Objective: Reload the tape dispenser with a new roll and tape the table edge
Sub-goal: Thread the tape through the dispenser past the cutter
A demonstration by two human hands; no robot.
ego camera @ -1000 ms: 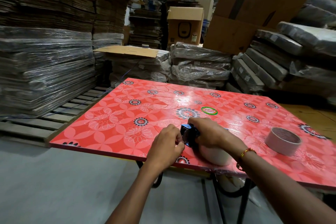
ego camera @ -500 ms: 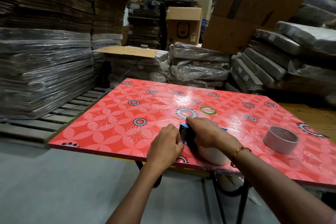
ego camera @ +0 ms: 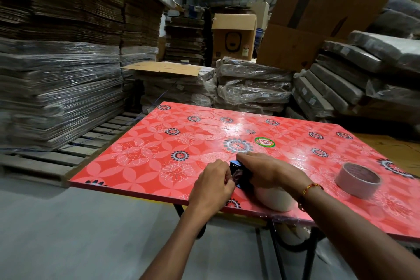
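Observation:
A blue and black tape dispenser (ego camera: 238, 171) stands near the front edge of the red flowered table (ego camera: 159, 154). Its white tape roll (ego camera: 276, 198) shows below my right hand (ego camera: 266, 171), which grips the dispenser from above. My left hand (ego camera: 210, 185) sits just left of the dispenser's front end, and its fingertips pinch the crinkled end of the tape (ego camera: 235, 176) there. A second roll of pale tape (ego camera: 358, 180) lies flat on the table to the right, apart from both hands.
Tall stacks of wrapped flat cardboard (ego camera: 56, 75) rise on a wooden pallet (ego camera: 68, 157) at the left. Wrapped bundles (ego camera: 250, 84) and brown boxes (ego camera: 234, 36) crowd behind the table. Grey concrete floor (ego camera: 91, 234) lies in front, with black table legs (ego camera: 277, 245) below the edge.
Both hands stay at the dispenser. The left hand's fingers have closed in on the tape end at the dispenser's front; the camera has shifted slightly.

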